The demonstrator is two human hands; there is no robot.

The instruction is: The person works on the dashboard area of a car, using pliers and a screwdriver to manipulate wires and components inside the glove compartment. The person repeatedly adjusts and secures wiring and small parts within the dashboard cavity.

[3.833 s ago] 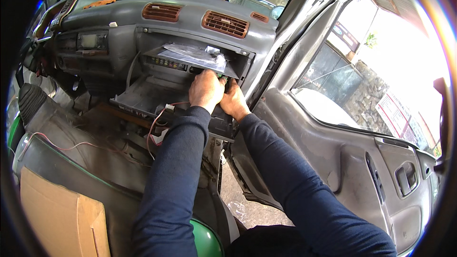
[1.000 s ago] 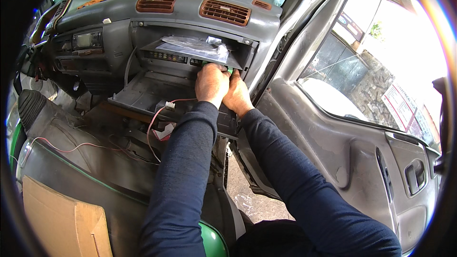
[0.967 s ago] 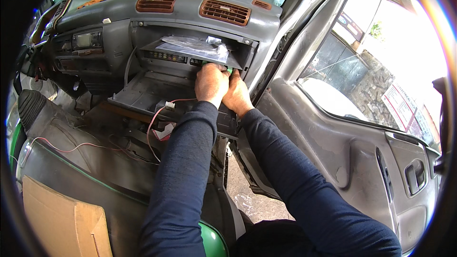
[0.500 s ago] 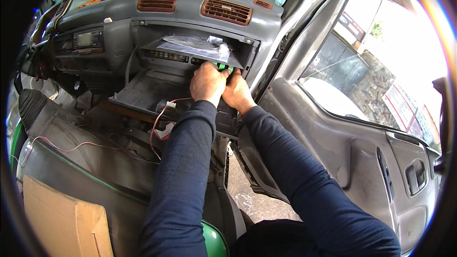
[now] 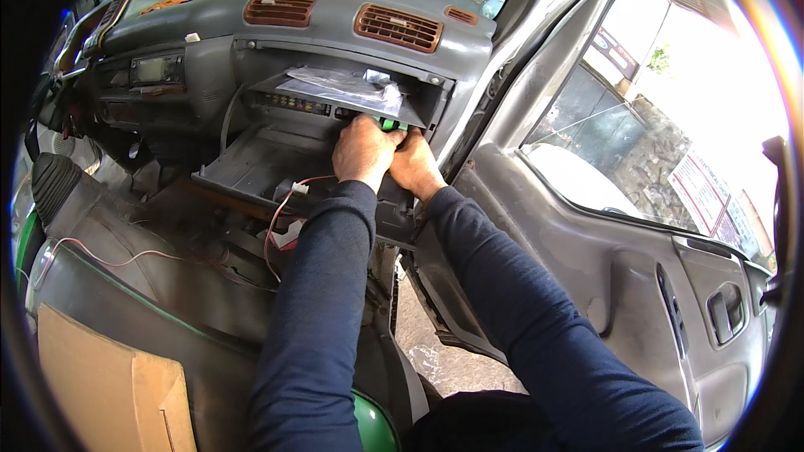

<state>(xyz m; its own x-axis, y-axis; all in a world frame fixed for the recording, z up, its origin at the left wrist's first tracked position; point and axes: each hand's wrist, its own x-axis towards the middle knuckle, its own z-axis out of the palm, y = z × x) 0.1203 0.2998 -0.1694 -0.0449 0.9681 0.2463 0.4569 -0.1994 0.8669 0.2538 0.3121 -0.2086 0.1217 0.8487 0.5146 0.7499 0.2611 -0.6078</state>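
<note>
I'd gently brace the bare left hand (image 5: 363, 151) against the bare right hand (image 5: 416, 165) — whether either grip is clamped, I can't tell — with the small, half-hidden, bright-green part (image 5: 388, 124) at their twelve o'clock.

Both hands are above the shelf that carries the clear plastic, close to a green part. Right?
Not above: the head view shows the left hand and right hand below the shelf carrying the clear plastic. Close to a green part is right.

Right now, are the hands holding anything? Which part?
Left hand and right hand are at a green thing below the shelf; whether or where they hold it is hidden.
</note>
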